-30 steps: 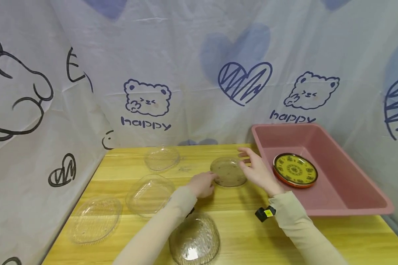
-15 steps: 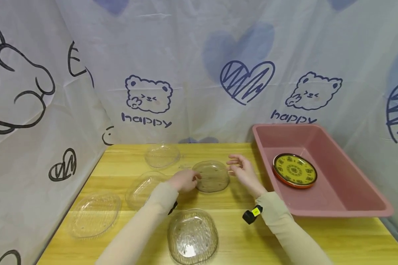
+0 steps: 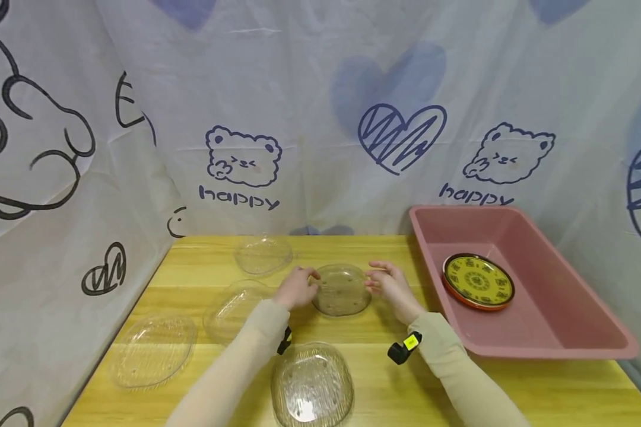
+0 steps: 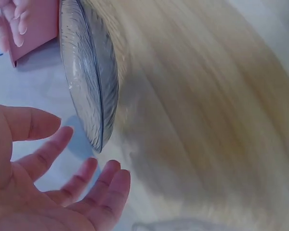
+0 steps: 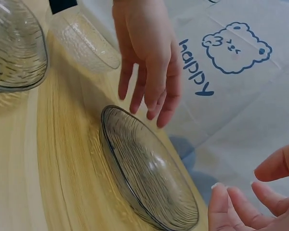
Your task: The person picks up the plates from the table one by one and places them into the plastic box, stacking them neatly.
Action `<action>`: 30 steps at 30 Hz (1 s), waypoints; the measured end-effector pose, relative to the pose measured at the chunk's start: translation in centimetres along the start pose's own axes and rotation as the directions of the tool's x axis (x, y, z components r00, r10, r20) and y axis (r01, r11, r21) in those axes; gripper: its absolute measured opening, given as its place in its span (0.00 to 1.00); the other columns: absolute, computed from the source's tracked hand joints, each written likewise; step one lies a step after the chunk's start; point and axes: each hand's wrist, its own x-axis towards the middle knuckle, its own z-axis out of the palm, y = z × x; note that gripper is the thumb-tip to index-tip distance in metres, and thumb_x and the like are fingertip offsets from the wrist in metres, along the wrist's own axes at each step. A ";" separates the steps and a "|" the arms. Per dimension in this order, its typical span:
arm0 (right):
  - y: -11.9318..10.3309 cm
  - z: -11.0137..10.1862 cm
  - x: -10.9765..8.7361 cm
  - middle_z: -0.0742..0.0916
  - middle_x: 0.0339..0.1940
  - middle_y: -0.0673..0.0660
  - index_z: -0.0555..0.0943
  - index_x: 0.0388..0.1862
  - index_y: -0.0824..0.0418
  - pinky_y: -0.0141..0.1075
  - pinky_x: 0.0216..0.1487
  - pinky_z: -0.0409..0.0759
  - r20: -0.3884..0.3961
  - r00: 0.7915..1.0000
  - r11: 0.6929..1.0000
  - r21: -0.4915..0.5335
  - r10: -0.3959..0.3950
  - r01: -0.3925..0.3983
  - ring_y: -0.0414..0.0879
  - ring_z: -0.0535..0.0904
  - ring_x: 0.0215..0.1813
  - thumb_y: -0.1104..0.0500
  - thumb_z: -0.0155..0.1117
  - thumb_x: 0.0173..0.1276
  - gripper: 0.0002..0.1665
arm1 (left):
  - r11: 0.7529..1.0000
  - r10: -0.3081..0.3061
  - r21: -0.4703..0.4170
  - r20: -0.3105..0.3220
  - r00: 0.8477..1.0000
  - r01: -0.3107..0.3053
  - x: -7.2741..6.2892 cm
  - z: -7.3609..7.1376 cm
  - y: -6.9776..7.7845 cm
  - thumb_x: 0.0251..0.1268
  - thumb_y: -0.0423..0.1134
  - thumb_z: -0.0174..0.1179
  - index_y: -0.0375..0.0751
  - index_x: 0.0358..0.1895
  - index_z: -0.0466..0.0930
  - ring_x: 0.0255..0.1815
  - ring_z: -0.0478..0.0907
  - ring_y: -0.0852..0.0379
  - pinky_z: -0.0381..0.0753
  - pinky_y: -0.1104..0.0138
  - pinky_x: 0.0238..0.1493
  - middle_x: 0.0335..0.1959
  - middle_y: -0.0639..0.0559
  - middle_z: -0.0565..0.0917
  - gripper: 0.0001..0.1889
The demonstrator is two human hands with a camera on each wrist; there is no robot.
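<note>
A smoky clear ribbed dish (image 3: pixel 342 290) sits on the table between my two hands, and the right wrist view shows its grooved inside (image 5: pixel 151 168). My left hand (image 3: pixel 296 289) is at its left edge; in the left wrist view that hand (image 4: pixel 62 178) has its fingers spread, a small gap from the rim of the dish (image 4: pixel 89 72). On the other side, my right hand (image 3: pixel 392 289) hovers by the right edge with loosely bent fingers (image 5: pixel 241 207), nothing between them. A second smoky dish (image 3: pixel 312 385) lies nearer to me.
Three paler clear dishes lie at the left: one at the back (image 3: pixel 263 255), one in the middle (image 3: pixel 237 311), one at the front left (image 3: pixel 155 351). A pink tub (image 3: pixel 561 296) on the right holds a yellow patterned round plate (image 3: pixel 478 280). A printed cloth (image 3: pixel 320 118) hangs behind the table.
The dish between my hands has shifted left and slightly toward me, both hands moving left with it. In the last half second dish and hands have barely moved.
</note>
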 end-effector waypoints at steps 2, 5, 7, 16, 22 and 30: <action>0.1 -0.1 0.0 0.79 0.59 0.67 0.66 0.71 0.69 0.33 0.52 0.85 -0.009 1.000 1.000 0.017 0.014 -0.014 0.40 0.82 0.41 0.64 0.50 0.77 0.26 | 0.999 -0.018 -0.049 -0.012 1.000 0.018 0.3 0.3 -0.1 0.73 0.34 0.51 0.36 0.62 0.77 0.47 0.75 0.45 0.75 0.59 0.41 0.64 0.31 0.74 0.18; 0.3 -0.1 0.0 0.78 0.61 0.69 0.66 0.72 0.69 0.31 0.49 0.85 -0.031 0.999 1.000 0.011 0.018 -0.018 0.38 0.82 0.40 0.65 0.49 0.77 0.26 | 0.993 -0.036 -0.116 -0.040 0.999 0.031 0.9 0.7 -0.4 0.71 0.34 0.51 0.35 0.62 0.77 0.56 0.77 0.42 0.75 0.59 0.45 0.65 0.31 0.76 0.19; 0.4 -0.1 0.1 0.77 0.63 0.72 0.65 0.72 0.70 0.31 0.49 0.84 -0.041 0.999 1.000 0.001 0.006 -0.006 0.39 0.82 0.41 0.65 0.48 0.76 0.27 | 0.987 -0.049 -0.157 -0.046 0.998 0.041 1.1 0.8 -0.5 0.71 0.34 0.50 0.35 0.62 0.77 0.59 0.77 0.41 0.76 0.57 0.47 0.65 0.31 0.77 0.19; 0.8 0.2 0.6 0.80 0.58 0.69 0.66 0.70 0.71 0.27 0.43 0.82 -0.057 0.998 1.000 -0.011 0.010 -0.010 0.39 0.81 0.40 0.65 0.49 0.77 0.25 | 0.966 -0.077 -0.243 0.042 0.996 0.085 1.4 0.9 -1.1 0.72 0.35 0.47 0.33 0.61 0.78 0.38 0.74 0.52 0.73 0.64 0.37 0.64 0.33 0.79 0.20; 1.1 0.4 0.8 0.81 0.54 0.68 0.66 0.69 0.72 0.28 0.43 0.83 -0.061 0.998 1.000 -0.001 0.007 -0.007 0.39 0.81 0.37 0.66 0.49 0.75 0.25 | 0.960 -0.086 -0.261 0.056 0.995 0.097 1.2 0.6 -1.2 0.73 0.35 0.47 0.31 0.57 0.80 0.34 0.70 0.56 0.68 0.69 0.33 0.59 0.34 0.82 0.18; 1.5 0.5 1.0 0.81 0.51 0.66 0.66 0.69 0.74 0.26 0.39 0.82 -0.051 0.998 1.000 0.019 0.021 -0.020 0.41 0.80 0.38 0.67 0.49 0.74 0.26 | 0.973 -0.109 -0.198 0.051 0.993 0.117 1.4 0.6 -1.1 0.75 0.36 0.50 0.31 0.57 0.81 0.46 0.77 0.50 0.77 0.63 0.42 0.58 0.36 0.83 0.17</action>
